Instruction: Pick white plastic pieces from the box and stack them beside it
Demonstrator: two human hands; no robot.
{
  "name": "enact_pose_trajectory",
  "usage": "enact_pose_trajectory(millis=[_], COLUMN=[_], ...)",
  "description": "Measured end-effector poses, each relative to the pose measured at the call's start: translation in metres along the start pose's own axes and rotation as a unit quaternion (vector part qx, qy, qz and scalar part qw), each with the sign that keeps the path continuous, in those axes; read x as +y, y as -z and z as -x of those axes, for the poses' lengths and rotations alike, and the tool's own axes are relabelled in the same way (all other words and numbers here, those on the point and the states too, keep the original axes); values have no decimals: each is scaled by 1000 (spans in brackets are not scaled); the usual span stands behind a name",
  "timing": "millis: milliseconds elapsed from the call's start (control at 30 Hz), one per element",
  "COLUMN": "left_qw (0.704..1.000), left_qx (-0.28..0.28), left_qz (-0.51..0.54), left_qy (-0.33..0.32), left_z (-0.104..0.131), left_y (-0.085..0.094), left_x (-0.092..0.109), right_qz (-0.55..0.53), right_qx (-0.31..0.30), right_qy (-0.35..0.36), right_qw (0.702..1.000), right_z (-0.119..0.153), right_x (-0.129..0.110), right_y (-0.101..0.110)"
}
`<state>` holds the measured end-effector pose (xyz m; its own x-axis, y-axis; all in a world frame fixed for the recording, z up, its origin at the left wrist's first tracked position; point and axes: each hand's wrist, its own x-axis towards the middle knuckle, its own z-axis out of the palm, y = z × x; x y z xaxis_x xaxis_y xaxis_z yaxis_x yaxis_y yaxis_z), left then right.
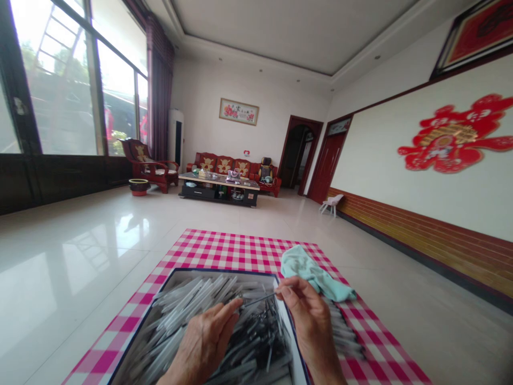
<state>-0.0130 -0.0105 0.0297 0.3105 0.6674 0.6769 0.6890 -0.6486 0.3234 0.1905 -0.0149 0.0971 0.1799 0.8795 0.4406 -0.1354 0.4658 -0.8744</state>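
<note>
A shallow box (228, 271) with a dark blue rim holds many translucent whitish tubes (188, 307) on its left and thin dark pieces (256, 337) on its right. Above its contents, my right hand (308, 313) pinches one end of a thin dark rod (260, 299) that resembles a pen refill. My left hand (208, 334) has its fingers closed together at the rod's other end, and the tips appear to grip it. Beside the box, partly behind my right wrist, lies a row of slim pen-like sticks (347, 334), blurred.
Pink and white checked cloth (240, 248) covers the table. A mint-green cloth (312, 275) lies crumpled beyond my right hand. Across the tiled floor stand a low coffee table (218, 190), a wooden sofa (224, 163), an armchair (146, 166) and a small pale chair (332, 203).
</note>
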Motion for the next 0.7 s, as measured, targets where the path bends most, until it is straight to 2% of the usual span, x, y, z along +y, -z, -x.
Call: enact_pose_trajectory(millis=[167,300,467,533,700], left_qw=[1000,1000,999,999,998], left_qx=[2,2,-1,-3,-1], left_qz=[8,20,32,36,50], left_qy=[-3,-13,-20,-23,-24], left_z=[1,1,0,0,1], left_y=[-1,0,2,1,1], left_x=[-1,0,2,2,2], right_qz=[9,-2,-79,-85,-37], right_qx=[-4,-1,84,97,46], right_qy=[4,-12,-93,-106,-96], right_qw=[1000,1000,989,986,994], right_z=[0,-2,-5,-4,5], right_x=[-1,8,25,31,37], right_y=[1,2,-5,-9,-22])
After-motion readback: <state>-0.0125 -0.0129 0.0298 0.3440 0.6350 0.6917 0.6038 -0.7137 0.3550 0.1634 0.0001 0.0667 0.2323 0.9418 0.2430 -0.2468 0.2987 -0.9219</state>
